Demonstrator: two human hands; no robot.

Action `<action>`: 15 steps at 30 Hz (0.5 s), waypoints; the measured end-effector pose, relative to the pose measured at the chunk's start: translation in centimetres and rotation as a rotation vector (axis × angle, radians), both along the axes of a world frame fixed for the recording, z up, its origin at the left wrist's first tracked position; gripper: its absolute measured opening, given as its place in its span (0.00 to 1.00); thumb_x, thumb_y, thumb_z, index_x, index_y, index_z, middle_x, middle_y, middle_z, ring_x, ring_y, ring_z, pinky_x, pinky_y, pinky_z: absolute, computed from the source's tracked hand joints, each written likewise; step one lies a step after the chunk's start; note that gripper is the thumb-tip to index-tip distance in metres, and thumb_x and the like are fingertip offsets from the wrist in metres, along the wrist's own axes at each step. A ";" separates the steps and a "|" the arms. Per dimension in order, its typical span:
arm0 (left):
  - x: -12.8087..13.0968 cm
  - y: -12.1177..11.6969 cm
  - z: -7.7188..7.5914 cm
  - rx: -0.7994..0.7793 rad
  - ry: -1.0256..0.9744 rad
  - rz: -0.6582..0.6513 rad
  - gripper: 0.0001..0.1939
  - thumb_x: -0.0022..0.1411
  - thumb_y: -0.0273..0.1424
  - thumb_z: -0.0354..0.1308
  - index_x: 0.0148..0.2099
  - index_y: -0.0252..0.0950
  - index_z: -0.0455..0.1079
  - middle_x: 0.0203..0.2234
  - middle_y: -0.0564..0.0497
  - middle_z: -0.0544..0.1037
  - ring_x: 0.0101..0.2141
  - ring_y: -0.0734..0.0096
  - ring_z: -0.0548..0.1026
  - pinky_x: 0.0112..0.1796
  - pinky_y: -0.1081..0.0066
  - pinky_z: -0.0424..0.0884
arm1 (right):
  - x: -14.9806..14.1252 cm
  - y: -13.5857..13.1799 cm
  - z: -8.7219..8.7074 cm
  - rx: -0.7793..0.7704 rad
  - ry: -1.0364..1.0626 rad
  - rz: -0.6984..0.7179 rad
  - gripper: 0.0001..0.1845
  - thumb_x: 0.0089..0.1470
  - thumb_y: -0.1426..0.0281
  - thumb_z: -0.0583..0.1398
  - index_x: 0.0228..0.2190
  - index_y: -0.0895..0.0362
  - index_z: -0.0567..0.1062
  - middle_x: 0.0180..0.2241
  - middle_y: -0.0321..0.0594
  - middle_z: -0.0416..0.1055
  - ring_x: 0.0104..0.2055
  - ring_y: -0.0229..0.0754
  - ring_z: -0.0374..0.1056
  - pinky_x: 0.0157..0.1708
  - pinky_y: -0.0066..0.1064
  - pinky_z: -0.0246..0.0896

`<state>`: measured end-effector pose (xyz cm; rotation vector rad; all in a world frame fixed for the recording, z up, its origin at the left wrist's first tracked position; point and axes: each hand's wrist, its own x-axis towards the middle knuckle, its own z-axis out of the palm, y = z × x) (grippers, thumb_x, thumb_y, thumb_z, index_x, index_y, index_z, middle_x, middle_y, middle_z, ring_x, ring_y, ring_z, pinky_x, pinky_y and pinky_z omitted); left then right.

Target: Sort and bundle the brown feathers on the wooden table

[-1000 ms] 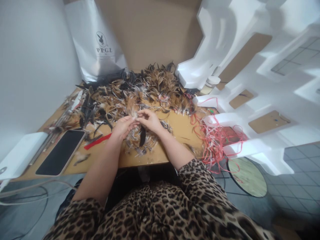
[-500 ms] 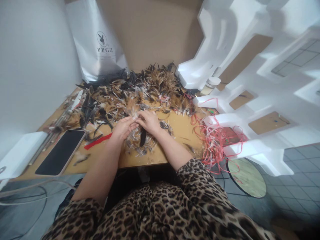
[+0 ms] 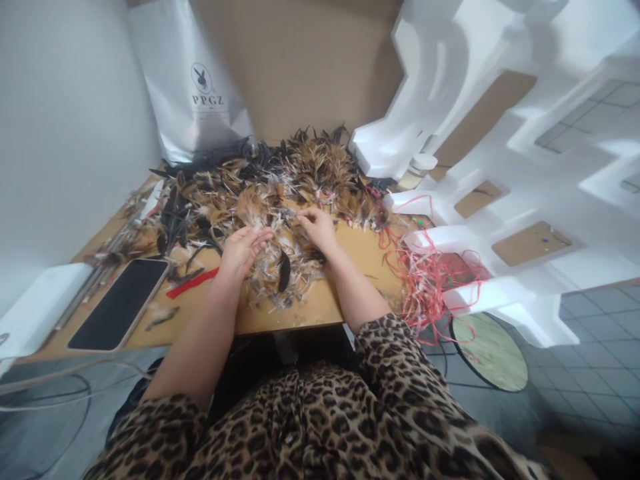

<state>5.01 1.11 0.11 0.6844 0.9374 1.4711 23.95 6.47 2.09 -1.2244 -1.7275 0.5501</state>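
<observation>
My left hand (image 3: 243, 249) is closed in a pinch on a small bunch of brown feathers (image 3: 251, 208), whose tips fan upward from the fingers. To its right, my right hand (image 3: 317, 228) has thumb and fingertips pinched together over the edge of the feather pile (image 3: 220, 190); a thin feather appears to be between them, too small to be sure. Below and between both hands lie loose pale feather scraps (image 3: 270, 287) and one dark feather (image 3: 284, 271). A red strip (image 3: 193, 283) rests on the table left of my left wrist.
On the left are a phone (image 3: 120, 303) and a white box (image 3: 47, 307). Tangled pink string (image 3: 425, 287) hangs at the table's right edge, beside white foam pieces (image 3: 530, 200). A jar (image 3: 417, 170) stands behind them. A silver bag (image 3: 193, 87) is at the back left.
The hands, which were together at the feather bunch, have come apart. My right hand has moved right and away from me, while my left keeps the bunch and shifts slightly left.
</observation>
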 end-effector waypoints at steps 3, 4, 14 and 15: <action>0.0 0.1 0.0 0.009 0.006 0.024 0.05 0.53 0.27 0.61 0.30 0.29 0.70 0.30 0.44 0.79 0.28 0.75 0.77 0.26 0.82 0.68 | -0.2 0.4 1.2 -0.069 -0.180 0.072 0.11 0.47 0.67 0.57 0.27 0.60 0.77 0.27 0.38 0.74 0.29 0.36 0.67 0.33 0.27 0.59; 0.0 0.1 0.0 0.007 0.009 0.029 0.05 0.53 0.27 0.61 0.31 0.29 0.70 0.30 0.44 0.79 0.28 0.76 0.77 0.26 0.82 0.68 | -0.3 0.5 1.5 -0.094 -0.250 0.106 0.10 0.46 0.68 0.57 0.26 0.59 0.77 0.26 0.37 0.74 0.29 0.36 0.66 0.32 0.27 0.58; -0.2 0.4 -0.5 0.003 0.017 0.020 0.08 0.50 0.29 0.63 0.33 0.29 0.71 0.30 0.44 0.79 0.26 0.79 0.76 0.25 0.82 0.67 | -2.4 0.3 0.4 -0.286 -0.612 0.201 0.03 0.38 0.72 0.62 0.18 0.58 0.76 0.19 0.39 0.70 0.22 0.36 0.62 0.26 0.27 0.54; -0.2 0.4 -0.5 0.003 0.017 0.013 0.09 0.50 0.29 0.63 0.33 0.29 0.71 0.30 0.44 0.79 0.26 0.79 0.76 0.25 0.82 0.67 | -2.6 0.2 0.1 -0.302 -0.612 0.196 0.03 0.37 0.72 0.62 0.18 0.58 0.76 0.19 0.39 0.70 0.23 0.37 0.63 0.27 0.27 0.55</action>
